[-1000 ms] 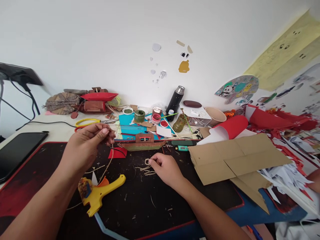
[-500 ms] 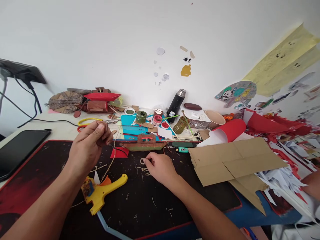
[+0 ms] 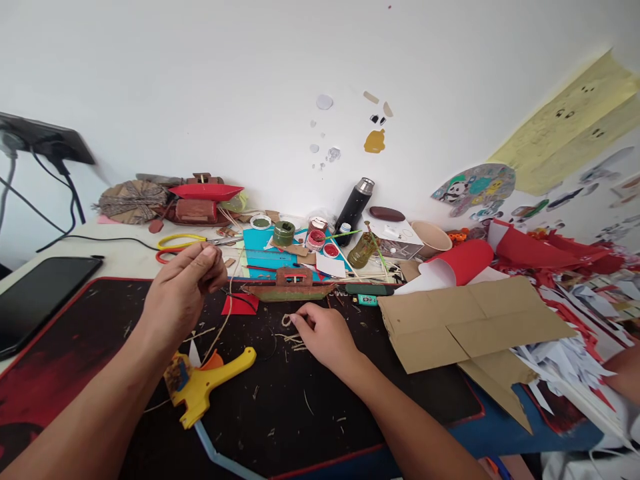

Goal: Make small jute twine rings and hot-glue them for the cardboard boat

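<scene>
My left hand is raised over the back left of the dark mat, its fingers pinched together; whatever sits between them is hidden. A strand of twine hangs just right of it. Lower down, my right hand pinches a small twine ring between thumb and forefinger. Short cut twine pieces lie on the mat beside those fingertips. Behind them stands a small model boat with a green hull and brown cabin. A yellow glue gun with a blue glue stick lies below my left hand.
Yellow-and-red scissors lie behind my left hand. Paint jars and a black thermos stand at the back. Cardboard covers the right side, near white paper scraps. A phone or tablet lies at left.
The view has shifted very slightly. My left fingers have curled in a little more and tilted right; my right hand stays in place with the twine ring.
</scene>
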A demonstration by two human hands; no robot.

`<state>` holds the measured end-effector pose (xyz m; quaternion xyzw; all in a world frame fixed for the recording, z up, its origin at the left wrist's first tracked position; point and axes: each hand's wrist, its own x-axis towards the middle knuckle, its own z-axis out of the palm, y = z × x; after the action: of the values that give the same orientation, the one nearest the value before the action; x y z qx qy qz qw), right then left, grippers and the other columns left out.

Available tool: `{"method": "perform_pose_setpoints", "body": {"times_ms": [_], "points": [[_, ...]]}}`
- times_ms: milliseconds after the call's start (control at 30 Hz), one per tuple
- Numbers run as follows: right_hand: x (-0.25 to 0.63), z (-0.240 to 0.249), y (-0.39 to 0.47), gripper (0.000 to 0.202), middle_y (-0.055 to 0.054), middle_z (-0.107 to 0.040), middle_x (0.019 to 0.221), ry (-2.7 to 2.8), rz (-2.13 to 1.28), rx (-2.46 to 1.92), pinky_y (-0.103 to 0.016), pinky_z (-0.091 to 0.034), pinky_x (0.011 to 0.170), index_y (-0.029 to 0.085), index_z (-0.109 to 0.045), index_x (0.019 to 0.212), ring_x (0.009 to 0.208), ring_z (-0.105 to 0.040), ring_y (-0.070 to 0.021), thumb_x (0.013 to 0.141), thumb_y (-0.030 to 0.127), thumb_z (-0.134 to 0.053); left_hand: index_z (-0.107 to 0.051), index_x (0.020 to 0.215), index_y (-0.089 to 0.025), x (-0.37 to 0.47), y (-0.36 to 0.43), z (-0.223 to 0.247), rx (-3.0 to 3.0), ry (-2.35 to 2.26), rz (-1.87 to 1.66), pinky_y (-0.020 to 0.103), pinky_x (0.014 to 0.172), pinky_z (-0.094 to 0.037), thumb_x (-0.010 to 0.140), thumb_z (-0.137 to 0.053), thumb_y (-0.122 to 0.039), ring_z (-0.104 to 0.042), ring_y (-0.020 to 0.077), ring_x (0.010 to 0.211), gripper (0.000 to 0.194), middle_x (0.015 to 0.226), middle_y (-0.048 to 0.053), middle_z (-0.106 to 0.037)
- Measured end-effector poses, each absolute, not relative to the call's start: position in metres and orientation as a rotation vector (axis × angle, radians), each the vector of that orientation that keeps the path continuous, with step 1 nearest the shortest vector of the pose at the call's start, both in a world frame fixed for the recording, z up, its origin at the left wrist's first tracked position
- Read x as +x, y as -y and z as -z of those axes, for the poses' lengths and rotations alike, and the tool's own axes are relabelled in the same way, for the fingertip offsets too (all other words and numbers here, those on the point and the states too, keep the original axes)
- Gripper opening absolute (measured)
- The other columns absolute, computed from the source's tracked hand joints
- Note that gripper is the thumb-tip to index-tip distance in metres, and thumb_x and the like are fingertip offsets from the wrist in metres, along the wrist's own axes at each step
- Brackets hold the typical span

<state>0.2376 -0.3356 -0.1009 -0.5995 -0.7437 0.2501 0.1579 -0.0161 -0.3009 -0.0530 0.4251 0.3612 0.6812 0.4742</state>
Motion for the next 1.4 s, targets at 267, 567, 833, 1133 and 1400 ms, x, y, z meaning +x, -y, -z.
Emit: {"method": "perform_pose_setpoints", "body": {"times_ms": [267,567,833,1133,1400], "points": [[0.253,0.106,0.346,0.021,-0.001,-0.075,0.074,2.056,-0.719,-1.731,-0.029,-0.035,0.065,0.021,-0.085,0.104,0.067,-0.065,-0.0186,0.108,0.031,-0.066,-0.048,0.063,-0.022,-0.015,0.302,0.053,1.055,-0.935,-1.640,0.024,0.048,-0.029,0.094,-0.084,-0.037,-0.029,0.0118,0.057,0.050,0.064,-0.006,-0.035],[0.261,0.106,0.361,0.017,0.001,-0.070,0.070,2.083,-0.857,-1.607,-0.028,-0.035,0.065,0.023,-0.083,0.098,0.065,-0.062,-0.0171,0.104,0.031,-0.069,-0.045,0.062,-0.024,-0.014,0.303,0.054,1.144,-1.023,-1.586,0.028,0.049,-0.027,0.096,-0.081,-0.047,-0.029,0.0135,0.056,0.055,0.063,-0.006,-0.034],[0.264,0.107,0.355,0.031,0.002,-0.056,0.065,1.707,-1.038,-1.484,-0.028,-0.036,0.060,0.021,-0.075,0.087,0.061,-0.047,-0.0152,0.100,0.047,-0.065,-0.045,0.058,-0.025,-0.016,0.309,0.057,1.383,-1.227,-1.371,0.032,0.053,-0.026,0.097,-0.074,-0.065,-0.030,0.0157,0.056,0.063,0.057,-0.004,-0.037],[0.233,0.074,0.333,0.035,0.007,-0.047,0.059,1.500,-1.360,-1.150,-0.026,-0.028,0.050,0.020,-0.074,0.087,0.051,-0.036,-0.0104,0.096,0.055,-0.073,-0.079,0.078,-0.027,-0.010,0.310,0.064,1.585,-1.292,-1.253,0.033,0.068,-0.052,0.084,-0.083,-0.054,-0.065,0.0249,0.072,0.028,0.076,0.003,-0.076],[0.207,0.070,0.328,0.047,0.007,-0.051,0.059,1.398,-1.578,-0.966,-0.024,-0.035,0.048,0.018,-0.082,0.103,0.048,-0.044,-0.0098,0.098,0.065,-0.075,-0.078,0.076,-0.027,-0.003,0.322,0.052,1.766,-1.178,-1.133,0.035,0.073,-0.057,0.084,-0.087,-0.052,-0.069,0.0255,0.070,0.027,0.074,0.003,-0.079]]}}
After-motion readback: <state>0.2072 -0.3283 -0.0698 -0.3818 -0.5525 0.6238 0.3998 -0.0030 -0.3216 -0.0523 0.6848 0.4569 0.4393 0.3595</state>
